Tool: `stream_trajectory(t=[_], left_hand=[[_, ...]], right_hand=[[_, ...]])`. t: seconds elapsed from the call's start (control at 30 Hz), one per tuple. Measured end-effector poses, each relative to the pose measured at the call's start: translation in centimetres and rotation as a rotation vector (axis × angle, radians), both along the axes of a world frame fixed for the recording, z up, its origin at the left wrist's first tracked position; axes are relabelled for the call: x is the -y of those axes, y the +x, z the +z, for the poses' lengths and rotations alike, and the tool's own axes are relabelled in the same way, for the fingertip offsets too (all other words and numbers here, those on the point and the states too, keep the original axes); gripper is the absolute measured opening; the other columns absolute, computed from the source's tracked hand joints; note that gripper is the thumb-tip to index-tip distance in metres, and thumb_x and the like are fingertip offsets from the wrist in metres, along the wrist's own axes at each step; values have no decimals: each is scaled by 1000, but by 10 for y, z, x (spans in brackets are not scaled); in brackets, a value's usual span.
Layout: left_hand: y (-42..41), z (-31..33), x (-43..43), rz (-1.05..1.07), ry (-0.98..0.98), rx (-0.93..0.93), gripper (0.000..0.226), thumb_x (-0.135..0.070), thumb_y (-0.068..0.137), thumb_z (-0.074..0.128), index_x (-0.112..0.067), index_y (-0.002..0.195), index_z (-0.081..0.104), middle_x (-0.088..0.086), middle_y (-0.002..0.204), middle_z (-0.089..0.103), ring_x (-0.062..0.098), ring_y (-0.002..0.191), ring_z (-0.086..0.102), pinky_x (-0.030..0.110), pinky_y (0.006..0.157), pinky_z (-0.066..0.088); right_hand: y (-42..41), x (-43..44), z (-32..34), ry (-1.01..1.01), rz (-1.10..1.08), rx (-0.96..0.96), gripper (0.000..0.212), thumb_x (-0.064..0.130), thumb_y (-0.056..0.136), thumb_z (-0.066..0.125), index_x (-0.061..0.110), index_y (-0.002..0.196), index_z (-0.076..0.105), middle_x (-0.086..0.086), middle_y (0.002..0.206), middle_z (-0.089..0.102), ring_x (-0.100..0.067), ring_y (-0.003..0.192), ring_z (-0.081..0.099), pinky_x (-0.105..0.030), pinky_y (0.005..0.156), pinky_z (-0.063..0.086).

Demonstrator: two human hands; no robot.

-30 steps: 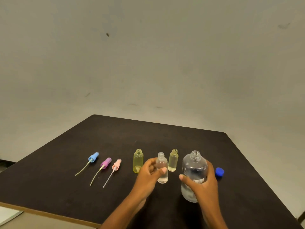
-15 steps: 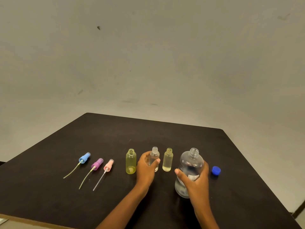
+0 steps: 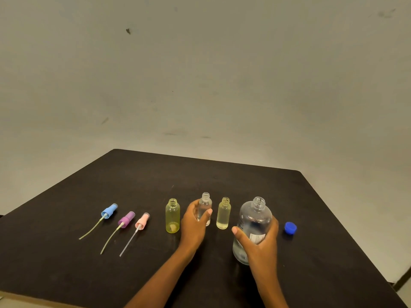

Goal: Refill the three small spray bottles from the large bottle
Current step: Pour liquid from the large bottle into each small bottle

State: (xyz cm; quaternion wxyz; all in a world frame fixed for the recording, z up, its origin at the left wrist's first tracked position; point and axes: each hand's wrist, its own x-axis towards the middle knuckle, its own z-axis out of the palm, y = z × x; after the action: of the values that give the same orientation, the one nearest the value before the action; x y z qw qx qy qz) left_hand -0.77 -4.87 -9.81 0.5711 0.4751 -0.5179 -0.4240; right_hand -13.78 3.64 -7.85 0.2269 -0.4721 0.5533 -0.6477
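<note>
Against a second ago, your view has shifted a little and the clear bottle (image 3: 205, 204) has gone from nearer you back into the row; everything else on the surface (image 3: 155, 174) lies as it did.

The large bottle (image 3: 254, 218) stands uncapped to the right of the row. Your right hand (image 3: 260, 243) still wraps its lower half, thumb across the front by the label and fingers round the far side, so the grip is full of that bottle.

Your left hand (image 3: 192, 225) keeps its grip on the clear bottle from the left, thumb laid across the front and fingers behind. The neck and shoulder rise above the grip. The hand hides most of the base, so you cannot tell whether it rests on the surface.

That bottle sits between the left yellow bottle (image 3: 172, 215) and the right yellow bottle (image 3: 223, 215), both upright, open and untouched.

The blue cap (image 3: 290, 227) lies just right of the large bottle.

Well left of the bottles lie three spray heads on their sides: blue (image 3: 109, 211), purple (image 3: 126, 218) and pink (image 3: 142, 220), their tubes pointing towards you.
</note>
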Motion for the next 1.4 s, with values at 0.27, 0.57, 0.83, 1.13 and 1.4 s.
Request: stream_trajectory(t=[0.27, 0.57, 0.83, 1.13, 1.4], left_hand=[[2, -4, 1, 20, 14, 38, 40, -12, 89, 59, -16, 127, 46, -2, 116, 57, 15, 113, 55, 30, 96, 44], [2, 0, -7, 57, -20, 139, 46, -14, 91, 57, -11, 134, 41, 3, 129, 54, 9, 112, 49, 21, 92, 37], [7, 11, -30, -12, 84, 245, 78, -19, 90, 60, -9, 149, 11, 4, 156, 19, 17, 144, 19, 19, 108, 20], [45, 32, -97, 183, -30, -61, 12, -19, 89, 59, -30, 92, 63, -4, 94, 70, 14, 93, 67, 26, 79, 52], [64, 25, -46, 329, 33, 75, 70, -9, 80, 71, -19, 139, 36, 5, 142, 39, 20, 127, 41, 32, 101, 36]], right_hand=[[-2, 2, -3, 8, 3, -3, 80, 19, 61, 85, 36, 119, 33, 6, 120, 47, -17, 116, 45, -36, 97, 39], [-1, -1, -2, -11, 6, -4, 79, 16, 63, 84, 37, 118, 33, 10, 118, 46, -14, 115, 44, -31, 95, 37], [2, -2, 1, 14, -17, 1, 86, 44, 51, 80, 33, 123, 35, -2, 125, 50, -22, 116, 49, -41, 96, 42], [0, -4, 0, 2, 13, -5, 78, 29, 59, 83, 36, 121, 36, 0, 126, 50, -22, 116, 49, -45, 98, 42], [-1, -5, 0, -7, 19, -14, 76, 16, 66, 81, 37, 121, 32, 4, 125, 46, -20, 118, 46, -40, 99, 40]])
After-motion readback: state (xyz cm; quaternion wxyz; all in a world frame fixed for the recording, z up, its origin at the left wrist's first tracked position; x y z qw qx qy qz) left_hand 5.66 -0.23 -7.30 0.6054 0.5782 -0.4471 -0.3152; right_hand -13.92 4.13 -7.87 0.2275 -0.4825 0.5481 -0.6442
